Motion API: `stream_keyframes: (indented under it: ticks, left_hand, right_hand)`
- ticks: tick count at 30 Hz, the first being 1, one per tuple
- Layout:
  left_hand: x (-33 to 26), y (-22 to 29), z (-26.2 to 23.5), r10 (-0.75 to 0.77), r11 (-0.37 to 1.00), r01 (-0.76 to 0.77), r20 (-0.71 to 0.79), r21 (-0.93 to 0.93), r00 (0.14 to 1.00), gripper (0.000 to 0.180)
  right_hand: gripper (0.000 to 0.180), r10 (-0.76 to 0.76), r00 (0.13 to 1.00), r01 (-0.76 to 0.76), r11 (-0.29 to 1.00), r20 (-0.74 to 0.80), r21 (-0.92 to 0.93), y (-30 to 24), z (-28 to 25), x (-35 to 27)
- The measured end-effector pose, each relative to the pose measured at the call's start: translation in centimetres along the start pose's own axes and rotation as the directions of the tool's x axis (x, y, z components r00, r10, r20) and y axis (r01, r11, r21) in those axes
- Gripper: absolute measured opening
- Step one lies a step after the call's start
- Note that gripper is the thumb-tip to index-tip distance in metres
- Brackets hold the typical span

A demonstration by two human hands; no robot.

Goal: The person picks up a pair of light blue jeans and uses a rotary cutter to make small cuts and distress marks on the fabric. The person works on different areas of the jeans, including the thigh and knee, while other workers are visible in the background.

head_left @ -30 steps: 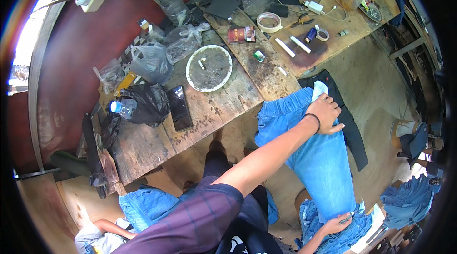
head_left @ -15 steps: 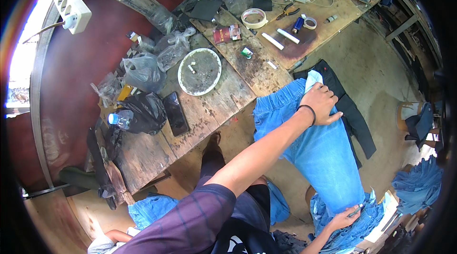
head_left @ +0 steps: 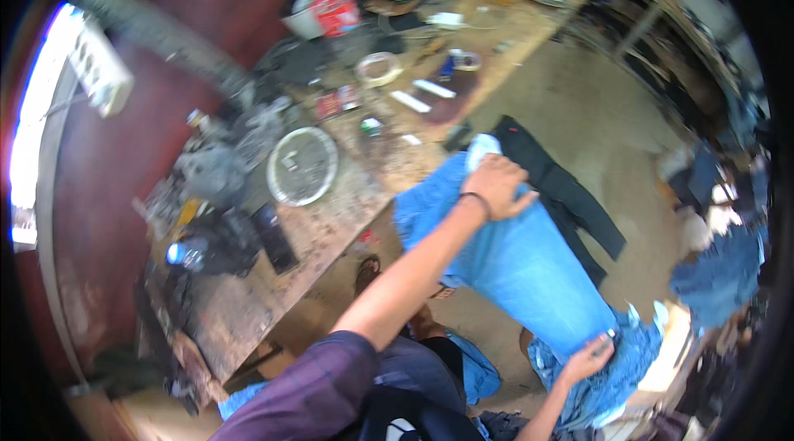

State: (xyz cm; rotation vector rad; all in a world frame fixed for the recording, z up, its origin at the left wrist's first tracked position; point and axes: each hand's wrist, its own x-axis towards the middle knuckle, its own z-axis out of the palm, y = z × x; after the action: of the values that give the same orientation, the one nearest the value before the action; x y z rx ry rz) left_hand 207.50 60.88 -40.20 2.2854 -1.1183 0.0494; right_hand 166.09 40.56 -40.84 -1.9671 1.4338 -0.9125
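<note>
**Jeans stretched out between two hands**

Here a pair of light blue jeans [head_left: 529,267] is drawn out long from the far edge of the worktop [head_left: 331,218] toward the near right. Judging by how it lies, the spreading looks largely done: the leg runs fairly flat and straight, though the waist end at the worktop edge is bunched and the near end crumples into a heap of blue denim [head_left: 612,375]. Smoothing or folding would seem to be what is left.

The left hand [head_left: 496,184], with a dark band at its wrist, lies on the waist end of the jeans, fingers curled over the cloth and a pale lining showing just beyond them; it presses or grips the fabric rather than lying open. The right hand [head_left: 589,358], low at the near right, is half closed on the leg end, where it meets the heap.

A black garment [head_left: 571,193] lies on the floor just right of the jeans. On the worktop stand a round metal plate [head_left: 302,166] and a roll of tape [head_left: 378,69].
</note>
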Motion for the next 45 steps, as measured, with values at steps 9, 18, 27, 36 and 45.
stream_keyframes:
  ticks: [9, 18, 27, 36, 45]
  left_hand:
    - [-3.1, 3.6, -1.6, 0.086, 0.996, -0.086, -0.098, 0.005, 0.991, 0.045]
    - [-6.5, 3.8, -5.8, 0.014, 0.985, -0.087, 0.425, 0.152, 0.905, 0.079]
    - [7.3, 11.3, 3.8, 0.361, 0.877, 0.021, 0.685, -0.481, 0.633, 0.073]
    - [9.9, 10.5, 12.7, 0.545, 0.831, 0.035, 0.826, -0.555, 0.142, 0.095]
    - [12.1, 9.9, 10.8, 0.508, 0.846, 0.078, 0.841, -0.528, 0.185, 0.077]
  right_hand:
    - [0.030, 0.220, 0.974, -0.209, 0.961, -0.045, 0.181, -0.1, -0.8, -0.7]
    - [0.033, 0.212, 0.976, -0.217, 0.962, 0.045, 0.164, -7.6, 1.3, -7.5]
    - [0.020, 0.593, 0.769, -0.628, 0.635, 0.238, 0.449, -11.2, -0.2, -6.9]
    - [0.022, 0.600, 0.772, -0.630, 0.677, 0.211, 0.379, -13.9, 2.8, -9.2]
    - [0.028, 0.520, 0.836, -0.548, 0.811, 0.176, 0.203, -13.3, 2.6, -11.5]
